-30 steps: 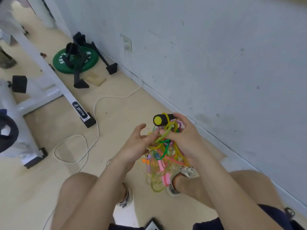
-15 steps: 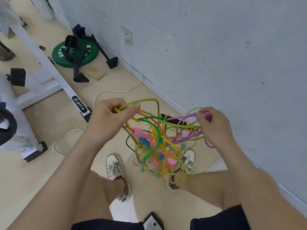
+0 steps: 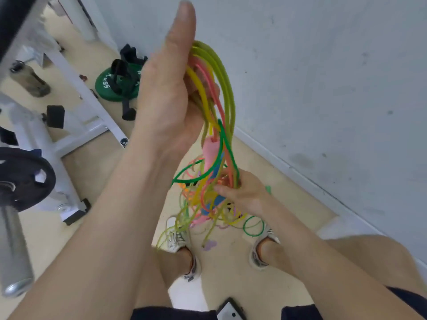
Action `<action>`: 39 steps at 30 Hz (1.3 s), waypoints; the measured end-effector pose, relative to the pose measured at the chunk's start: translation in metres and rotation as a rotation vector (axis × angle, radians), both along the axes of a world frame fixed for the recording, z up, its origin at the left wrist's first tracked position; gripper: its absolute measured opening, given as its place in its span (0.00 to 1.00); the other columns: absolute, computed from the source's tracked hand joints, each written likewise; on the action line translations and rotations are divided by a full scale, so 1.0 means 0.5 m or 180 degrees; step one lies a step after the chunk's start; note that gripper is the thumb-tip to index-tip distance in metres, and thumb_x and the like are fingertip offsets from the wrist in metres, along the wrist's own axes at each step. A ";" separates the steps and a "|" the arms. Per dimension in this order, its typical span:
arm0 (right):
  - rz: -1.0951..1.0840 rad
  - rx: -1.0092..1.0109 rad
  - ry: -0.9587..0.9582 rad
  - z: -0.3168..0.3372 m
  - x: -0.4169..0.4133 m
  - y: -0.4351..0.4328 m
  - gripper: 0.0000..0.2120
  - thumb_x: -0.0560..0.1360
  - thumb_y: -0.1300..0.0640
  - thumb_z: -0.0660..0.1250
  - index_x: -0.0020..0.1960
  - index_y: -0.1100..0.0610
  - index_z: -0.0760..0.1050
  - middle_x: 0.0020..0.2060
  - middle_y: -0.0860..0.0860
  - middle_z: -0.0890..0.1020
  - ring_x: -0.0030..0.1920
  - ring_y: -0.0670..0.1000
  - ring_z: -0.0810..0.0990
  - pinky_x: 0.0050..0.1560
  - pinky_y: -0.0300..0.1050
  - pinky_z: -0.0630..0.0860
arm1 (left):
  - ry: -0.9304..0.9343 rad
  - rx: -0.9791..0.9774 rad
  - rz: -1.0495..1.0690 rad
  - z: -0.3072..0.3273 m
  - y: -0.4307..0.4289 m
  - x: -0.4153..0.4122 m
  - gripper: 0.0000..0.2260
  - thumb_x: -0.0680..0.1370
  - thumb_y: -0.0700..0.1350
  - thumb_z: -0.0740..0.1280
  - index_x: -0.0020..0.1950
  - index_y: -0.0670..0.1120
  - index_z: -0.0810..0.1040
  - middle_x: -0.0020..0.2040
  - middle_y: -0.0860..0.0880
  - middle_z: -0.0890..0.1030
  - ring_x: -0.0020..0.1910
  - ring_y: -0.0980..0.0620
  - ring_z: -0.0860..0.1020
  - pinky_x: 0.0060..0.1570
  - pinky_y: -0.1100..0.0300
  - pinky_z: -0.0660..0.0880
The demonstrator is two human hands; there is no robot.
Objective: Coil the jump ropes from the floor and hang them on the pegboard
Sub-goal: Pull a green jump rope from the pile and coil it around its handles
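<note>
ropes (image 3: 225, 84) over left grip (image 3: 166, 93), through right grip (image 3: 247, 195)

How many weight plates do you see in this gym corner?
2. A green weight plate lies on the floor by the wall; a black weight plate sits on a barbell at the left edge. Others may be hidden.

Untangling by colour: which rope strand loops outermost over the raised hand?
The olive-green strand: it arches outside the pink strand and the bright-yellow strand held up by the left hand.
</note>
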State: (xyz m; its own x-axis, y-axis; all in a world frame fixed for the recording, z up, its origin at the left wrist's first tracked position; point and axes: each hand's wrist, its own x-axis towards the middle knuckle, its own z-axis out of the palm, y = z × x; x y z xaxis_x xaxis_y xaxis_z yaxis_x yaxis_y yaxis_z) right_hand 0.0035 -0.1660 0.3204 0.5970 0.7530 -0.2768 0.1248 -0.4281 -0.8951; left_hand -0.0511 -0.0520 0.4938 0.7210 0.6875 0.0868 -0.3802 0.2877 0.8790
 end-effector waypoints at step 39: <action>-0.0657 -0.0071 -0.1741 0.258 0.159 -0.119 0.19 0.80 0.53 0.63 0.46 0.71 0.77 0.39 0.66 0.75 0.37 0.59 0.72 0.40 0.49 0.68 | 0.3817 0.2146 -0.0766 -0.309 0.160 -0.187 0.14 0.71 0.35 0.74 0.42 0.56 0.81 0.40 0.51 0.85 0.41 0.54 0.81 0.41 0.66 0.73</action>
State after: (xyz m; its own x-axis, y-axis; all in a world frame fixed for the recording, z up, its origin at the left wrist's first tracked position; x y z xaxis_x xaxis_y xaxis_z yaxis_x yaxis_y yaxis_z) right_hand 0.0830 -0.2253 0.4495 0.7913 0.6035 0.0984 0.4783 -0.5106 -0.7145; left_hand -0.1447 0.0279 0.3394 0.6837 0.6108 -0.3993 0.6911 -0.3661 0.6232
